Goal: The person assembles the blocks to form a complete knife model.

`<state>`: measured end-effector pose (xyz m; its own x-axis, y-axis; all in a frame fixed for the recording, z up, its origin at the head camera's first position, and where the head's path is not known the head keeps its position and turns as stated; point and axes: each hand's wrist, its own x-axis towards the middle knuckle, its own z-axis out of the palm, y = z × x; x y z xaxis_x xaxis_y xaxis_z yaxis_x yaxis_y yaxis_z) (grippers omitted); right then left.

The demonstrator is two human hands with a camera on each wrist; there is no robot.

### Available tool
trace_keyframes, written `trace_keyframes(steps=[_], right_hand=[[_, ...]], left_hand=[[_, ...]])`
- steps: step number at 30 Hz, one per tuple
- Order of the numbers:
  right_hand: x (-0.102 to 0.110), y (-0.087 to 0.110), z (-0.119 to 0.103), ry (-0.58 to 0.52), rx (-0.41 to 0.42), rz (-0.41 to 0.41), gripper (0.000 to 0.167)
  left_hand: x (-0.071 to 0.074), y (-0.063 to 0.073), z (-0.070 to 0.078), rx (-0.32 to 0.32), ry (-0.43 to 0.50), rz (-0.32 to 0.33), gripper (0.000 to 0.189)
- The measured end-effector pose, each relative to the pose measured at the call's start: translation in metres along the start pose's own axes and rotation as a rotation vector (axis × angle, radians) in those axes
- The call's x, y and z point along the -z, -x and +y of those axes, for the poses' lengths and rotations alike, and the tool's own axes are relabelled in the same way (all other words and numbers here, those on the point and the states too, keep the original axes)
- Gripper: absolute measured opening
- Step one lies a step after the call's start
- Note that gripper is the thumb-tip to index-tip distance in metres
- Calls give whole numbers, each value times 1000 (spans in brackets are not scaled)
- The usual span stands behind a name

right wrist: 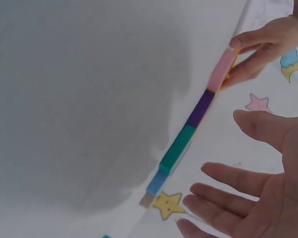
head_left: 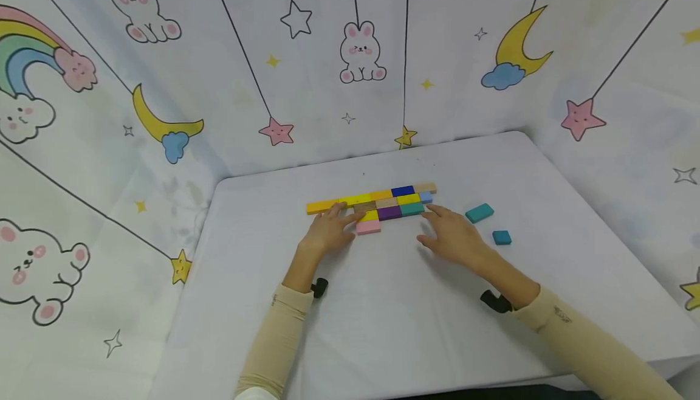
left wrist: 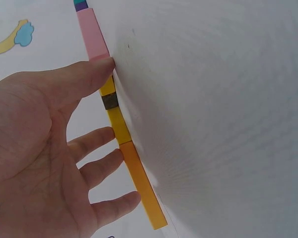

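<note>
Coloured flat blocks lie side by side in rows on the table, the farthest row running from an orange block (head_left: 321, 207) to a bare wood block (head_left: 425, 188). A pink block (head_left: 369, 228) lies nearest the person, with a purple block (head_left: 389, 212) and a green block (head_left: 412, 209) in the row beyond it. My left hand (head_left: 327, 231) rests at the left end of the rows. In the left wrist view its thumb overlaps the pink block, while the spread fingertips reach the yellow and orange blocks. My right hand (head_left: 456, 237) hovers beside the right end, fingers spread and holding nothing.
A longer teal block (head_left: 479, 213) and a shorter teal block (head_left: 502, 237) lie apart, right of the rows. The white table (head_left: 383, 315) is backed by a printed cloth (head_left: 317, 84) with bunnies, stars and moons. Each wrist carries a small black camera mount (head_left: 496, 301).
</note>
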<state>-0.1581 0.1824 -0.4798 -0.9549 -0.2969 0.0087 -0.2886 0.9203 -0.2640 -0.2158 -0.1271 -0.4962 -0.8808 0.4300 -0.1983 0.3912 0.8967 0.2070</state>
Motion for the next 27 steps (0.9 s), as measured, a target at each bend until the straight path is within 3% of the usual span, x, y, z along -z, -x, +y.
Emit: trace_keyframes(steps=[13,27], right_hand=[[12,15,41,-10,-81,30,70],[20,33,81,-55,-74,55,72]], left_hand=[[-1,-1,-1,-11,-30,7,59],[-1,0,0,-9,-15,5,58]])
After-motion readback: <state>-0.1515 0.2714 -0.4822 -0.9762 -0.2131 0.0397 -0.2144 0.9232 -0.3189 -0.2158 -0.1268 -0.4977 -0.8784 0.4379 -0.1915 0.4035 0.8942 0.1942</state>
